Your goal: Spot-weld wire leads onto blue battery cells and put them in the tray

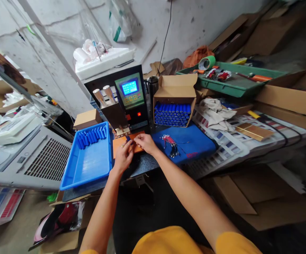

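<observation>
My left hand (123, 155) is closed on a blue cylindrical battery cell (128, 138), only part of which shows between the fingers. Close beside it, my right hand (145, 143) pinches its fingertips together near the cell; whatever is in them is too small to make out. Both hands are at the electrode tips of a spot welder (116, 118), over an orange pad (118, 143). Right of my hands, a bundle of short red and black wires (171, 144) lies on a blue mat (195, 141).
A blue tray (67, 176) at left holds a row of blue cells (91, 137). Behind the mat stands an open cardboard box (178, 91) packed with blue cells (172, 113). The welder's lit screen (129, 88) faces me. A green tray (244, 90) with tools sits back right.
</observation>
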`<state>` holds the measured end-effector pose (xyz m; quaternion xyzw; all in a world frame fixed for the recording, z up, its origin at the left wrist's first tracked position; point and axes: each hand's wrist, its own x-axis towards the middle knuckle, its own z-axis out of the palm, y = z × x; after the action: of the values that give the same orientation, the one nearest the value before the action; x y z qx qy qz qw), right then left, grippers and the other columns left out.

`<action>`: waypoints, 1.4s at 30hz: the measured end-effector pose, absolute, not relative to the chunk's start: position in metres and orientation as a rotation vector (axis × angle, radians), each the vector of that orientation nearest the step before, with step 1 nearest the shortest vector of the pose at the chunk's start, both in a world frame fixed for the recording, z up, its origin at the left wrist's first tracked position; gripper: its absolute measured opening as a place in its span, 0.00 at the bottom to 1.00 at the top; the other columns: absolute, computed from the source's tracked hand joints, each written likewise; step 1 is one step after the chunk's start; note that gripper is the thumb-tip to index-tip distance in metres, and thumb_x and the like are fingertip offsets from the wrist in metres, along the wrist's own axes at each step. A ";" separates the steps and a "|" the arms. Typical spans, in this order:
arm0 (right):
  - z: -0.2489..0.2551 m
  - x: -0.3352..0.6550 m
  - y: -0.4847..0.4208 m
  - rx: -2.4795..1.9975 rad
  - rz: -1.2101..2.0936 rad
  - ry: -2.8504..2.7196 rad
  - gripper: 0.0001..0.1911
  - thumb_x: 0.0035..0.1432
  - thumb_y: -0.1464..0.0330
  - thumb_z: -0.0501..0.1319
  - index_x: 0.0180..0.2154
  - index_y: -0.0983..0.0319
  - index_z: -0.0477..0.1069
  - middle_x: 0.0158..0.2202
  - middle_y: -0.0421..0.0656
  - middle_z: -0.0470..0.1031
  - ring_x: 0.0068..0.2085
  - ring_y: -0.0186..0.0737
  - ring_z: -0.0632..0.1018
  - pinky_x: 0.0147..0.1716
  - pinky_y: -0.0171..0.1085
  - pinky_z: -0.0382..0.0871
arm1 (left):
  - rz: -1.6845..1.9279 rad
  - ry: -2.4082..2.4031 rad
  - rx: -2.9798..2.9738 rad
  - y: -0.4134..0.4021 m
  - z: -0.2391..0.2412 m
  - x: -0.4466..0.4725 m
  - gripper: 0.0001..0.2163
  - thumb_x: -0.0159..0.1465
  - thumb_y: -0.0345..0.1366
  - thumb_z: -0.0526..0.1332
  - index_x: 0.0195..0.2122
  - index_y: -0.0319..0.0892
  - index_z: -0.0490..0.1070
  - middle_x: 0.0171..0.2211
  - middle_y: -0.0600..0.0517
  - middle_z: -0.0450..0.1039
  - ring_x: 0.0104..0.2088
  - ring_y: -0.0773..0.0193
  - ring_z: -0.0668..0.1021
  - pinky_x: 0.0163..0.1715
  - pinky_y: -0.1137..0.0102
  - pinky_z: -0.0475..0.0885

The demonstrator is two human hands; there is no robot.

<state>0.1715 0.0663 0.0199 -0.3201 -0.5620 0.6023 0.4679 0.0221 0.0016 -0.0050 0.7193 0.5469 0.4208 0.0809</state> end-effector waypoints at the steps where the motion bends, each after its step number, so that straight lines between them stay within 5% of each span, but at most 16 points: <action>1: 0.020 0.172 0.067 -0.787 1.493 -1.355 0.12 0.48 0.60 0.62 0.25 0.63 0.68 0.17 0.34 0.64 0.18 0.27 0.63 0.18 0.29 0.55 | 1.234 1.628 2.145 0.004 -0.006 0.021 0.18 0.63 0.32 0.57 0.55 0.43 0.68 0.47 0.43 0.72 0.44 0.58 0.76 0.46 0.61 0.72; 10: 0.027 0.177 0.067 -0.845 1.577 -1.284 0.13 0.48 0.60 0.64 0.24 0.63 0.67 0.15 0.33 0.65 0.16 0.25 0.62 0.15 0.27 0.52 | 1.303 1.584 1.886 0.011 -0.008 0.020 0.16 0.65 0.36 0.55 0.54 0.42 0.67 0.38 0.47 0.75 0.35 0.63 0.78 0.37 0.67 0.73; 17: 0.029 0.173 0.067 -0.919 1.561 -1.273 0.12 0.50 0.63 0.63 0.23 0.63 0.67 0.14 0.33 0.65 0.15 0.25 0.62 0.15 0.26 0.52 | 1.335 1.730 1.782 0.020 0.006 0.019 0.11 0.62 0.42 0.59 0.27 0.41 0.68 0.24 0.54 0.68 0.26 0.66 0.71 0.28 0.71 0.67; 28: 0.037 0.157 0.071 -0.927 1.587 -1.265 0.13 0.50 0.65 0.61 0.19 0.63 0.64 0.14 0.36 0.66 0.17 0.26 0.64 0.16 0.27 0.55 | 1.312 1.643 1.615 0.020 0.002 0.024 0.12 0.64 0.40 0.57 0.44 0.40 0.71 0.33 0.51 0.75 0.30 0.66 0.74 0.32 0.72 0.69; 42: 0.029 0.142 0.075 -0.990 1.370 -1.446 0.10 0.50 0.65 0.58 0.21 0.62 0.66 0.14 0.36 0.65 0.18 0.30 0.67 0.20 0.29 0.59 | 1.321 1.697 1.648 0.019 -0.002 0.025 0.12 0.65 0.39 0.56 0.45 0.40 0.72 0.33 0.50 0.76 0.32 0.64 0.75 0.34 0.71 0.68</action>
<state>0.1420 0.0754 0.0287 -0.3990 -0.5828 0.5524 0.4427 0.0246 0.0192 -0.0023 0.5941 0.6118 0.4762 0.2145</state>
